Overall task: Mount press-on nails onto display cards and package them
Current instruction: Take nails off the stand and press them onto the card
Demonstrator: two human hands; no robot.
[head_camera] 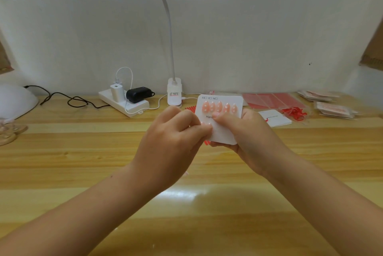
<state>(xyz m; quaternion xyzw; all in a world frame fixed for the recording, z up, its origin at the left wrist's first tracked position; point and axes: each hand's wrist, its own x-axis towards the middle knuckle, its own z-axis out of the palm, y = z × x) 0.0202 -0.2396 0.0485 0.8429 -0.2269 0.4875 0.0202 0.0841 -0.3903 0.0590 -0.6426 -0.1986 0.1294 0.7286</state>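
The right hand holds the thin, bendy display card by its edge. The left hand fingers pinch a tiny, light press-on nail; hold gently by its sides.

The lower left of the display card is covered by the left hand, and its printed word is cut short by the right hand's thumb. What is pinched at the left fingertips cannot be made out. The packets at the right are blurred. A white domed object is cropped by the left edge.
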